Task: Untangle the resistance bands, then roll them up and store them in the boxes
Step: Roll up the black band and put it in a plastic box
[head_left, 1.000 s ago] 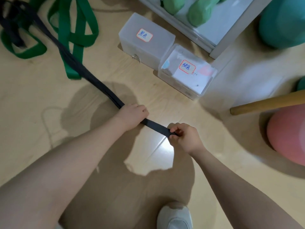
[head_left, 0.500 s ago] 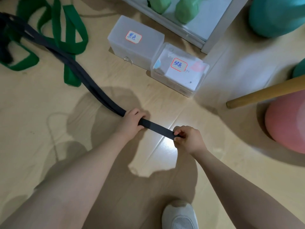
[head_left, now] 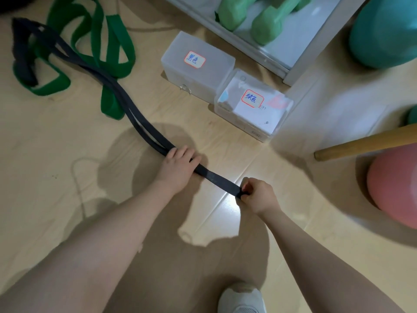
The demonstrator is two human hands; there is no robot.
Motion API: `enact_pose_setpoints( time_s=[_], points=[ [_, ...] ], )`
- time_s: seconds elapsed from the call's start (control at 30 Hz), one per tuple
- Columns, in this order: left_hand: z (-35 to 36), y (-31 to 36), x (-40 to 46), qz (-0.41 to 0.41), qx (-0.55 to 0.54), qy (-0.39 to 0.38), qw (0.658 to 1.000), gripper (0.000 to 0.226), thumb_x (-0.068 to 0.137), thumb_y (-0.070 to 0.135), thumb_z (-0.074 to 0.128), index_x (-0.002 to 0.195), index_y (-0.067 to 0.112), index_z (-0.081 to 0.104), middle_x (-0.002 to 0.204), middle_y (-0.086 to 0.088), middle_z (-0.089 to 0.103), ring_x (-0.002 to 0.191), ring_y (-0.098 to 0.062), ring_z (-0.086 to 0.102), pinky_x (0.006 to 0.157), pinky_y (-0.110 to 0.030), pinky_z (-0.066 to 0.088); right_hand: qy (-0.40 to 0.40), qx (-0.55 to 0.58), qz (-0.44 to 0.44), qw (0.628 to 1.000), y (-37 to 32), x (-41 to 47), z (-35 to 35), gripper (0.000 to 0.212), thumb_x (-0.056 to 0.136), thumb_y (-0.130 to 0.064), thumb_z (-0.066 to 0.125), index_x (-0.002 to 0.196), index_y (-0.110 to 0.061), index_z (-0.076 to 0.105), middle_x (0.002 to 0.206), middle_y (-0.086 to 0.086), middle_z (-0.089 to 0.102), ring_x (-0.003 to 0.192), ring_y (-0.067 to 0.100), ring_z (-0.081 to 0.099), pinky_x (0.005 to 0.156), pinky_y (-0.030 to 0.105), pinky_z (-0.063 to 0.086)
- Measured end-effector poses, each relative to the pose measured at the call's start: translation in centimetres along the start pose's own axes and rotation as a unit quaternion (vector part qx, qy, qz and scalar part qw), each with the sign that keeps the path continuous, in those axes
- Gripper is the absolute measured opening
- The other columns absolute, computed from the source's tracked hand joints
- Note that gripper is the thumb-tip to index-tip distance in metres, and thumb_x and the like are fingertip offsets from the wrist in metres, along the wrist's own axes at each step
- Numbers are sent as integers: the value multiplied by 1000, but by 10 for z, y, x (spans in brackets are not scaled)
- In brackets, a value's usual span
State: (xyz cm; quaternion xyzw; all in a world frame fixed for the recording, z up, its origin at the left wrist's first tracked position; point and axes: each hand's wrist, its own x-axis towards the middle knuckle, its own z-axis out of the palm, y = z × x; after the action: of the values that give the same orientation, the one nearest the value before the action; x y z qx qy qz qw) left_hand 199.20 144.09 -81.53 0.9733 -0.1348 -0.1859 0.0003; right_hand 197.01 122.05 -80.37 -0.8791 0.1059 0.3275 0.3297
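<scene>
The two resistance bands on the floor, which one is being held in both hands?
The black band: left hand and right hand both grip it. The green band lies loose, untouched.

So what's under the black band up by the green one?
The black band lies across the green band there, covering part of it. Whether they are still knotted together underneath can't be seen.
</scene>
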Motion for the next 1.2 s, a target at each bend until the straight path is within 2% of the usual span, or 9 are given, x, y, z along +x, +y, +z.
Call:
enact_pose_setpoints(
  time_s=[0.13, 0.27, 0.37, 0.5, 0.63, 0.9, 1.07, 1.13, 1.2],
  points=[
    [-12, -25, -4, 7, -1, -48, 999, 50, 92, -1, 37, 139, 15, 34, 141, -6, 35, 127, -26, 34, 99, -35, 36, 0, -74, -3, 997, -15, -9, 1, 12, 76, -4, 53, 71, -15, 49, 83, 2, 49, 74, 22, 45, 51, 22, 30],
    [-7, -35, -3, 53, 40, -44, 997, 41, 92, 2, 37, 131, 13, 43, 133, -4, 44, 122, -23, 39, 101, -32, 29, 15, -57, 33, 998, -30, -17, 4, 20, 81, -7, 47, 79, -24, 38, 93, 0, 44, 71, 15, 42, 63, 26, 30],
    [-4, -37, 0, 53, 65, -70, 994, 35, 88, -1, 39, 121, 12, 45, 127, -5, 47, 119, -22, 41, 100, -31, 29, -9, -68, 58, 996, -43, -13, -3, 11, 82, -6, 50, 77, -15, 46, 75, 2, 48, 73, 20, 43, 56, 28, 31],
    [-24, -63, 8, 68, -15, -89, 994, 50, 94, 20, 47, 140, 15, 30, 151, -4, 23, 138, -21, 21, 111, -32, 19, -8, 29, 106, 994, -81, -2, -12, 10, 78, -4, 57, 84, 1, 64, 74, 6, 56, 73, 22, 45, 48, 21, 32],
    [-69, -124, 11, 81, 1, -130, 988, 55, 96, 27, 45, 146, 17, 22, 155, -4, 14, 141, -22, 16, 112, -36, 20, -33, 32, -9, 999, -175, 6, 2, 30, 80, -1, 54, 108, -10, 55, 83, 3, 59, 71, 17, 52, 56, 23, 40],
    [-92, -291, 3, -105, -121, 8, 987, 41, 96, 11, 39, 137, 15, 42, 151, -3, 28, 132, -26, 35, 104, -41, 36, -77, -1, -109, 991, -346, 45, 75, 63, 82, -11, 62, 138, -20, 34, 112, 12, 62, 100, 28, 58, 85, 34, 47],
    [-86, -346, 25, -124, -58, 6, 991, 63, 85, -12, 37, 141, 16, 31, 158, 2, -2, 143, -27, 10, 113, -42, 24, -48, -26, -62, 997, -358, 73, 104, 53, 84, -13, 60, 133, -19, 41, 112, 9, 62, 93, 23, 59, 73, 27, 47],
    [-86, -356, 41, -117, -59, 46, 990, 76, 84, -16, 32, 148, 18, 12, 158, -1, 2, 144, -25, 8, 114, -43, 19, -44, -23, -47, 998, -352, 82, 108, 48, 84, -11, 59, 129, -17, 44, 102, 5, 60, 85, 20, 57, 66, 24, 45],
    [-80, -361, 60, -84, -28, 64, 994, 68, 88, -12, 31, 148, 17, 16, 156, -5, 15, 144, -26, 10, 116, -42, 13, -33, -20, -41, 998, -346, 89, 110, 43, 85, -11, 59, 126, -17, 46, 96, 2, 57, 80, 16, 55, 60, 20, 42]
  ],
)
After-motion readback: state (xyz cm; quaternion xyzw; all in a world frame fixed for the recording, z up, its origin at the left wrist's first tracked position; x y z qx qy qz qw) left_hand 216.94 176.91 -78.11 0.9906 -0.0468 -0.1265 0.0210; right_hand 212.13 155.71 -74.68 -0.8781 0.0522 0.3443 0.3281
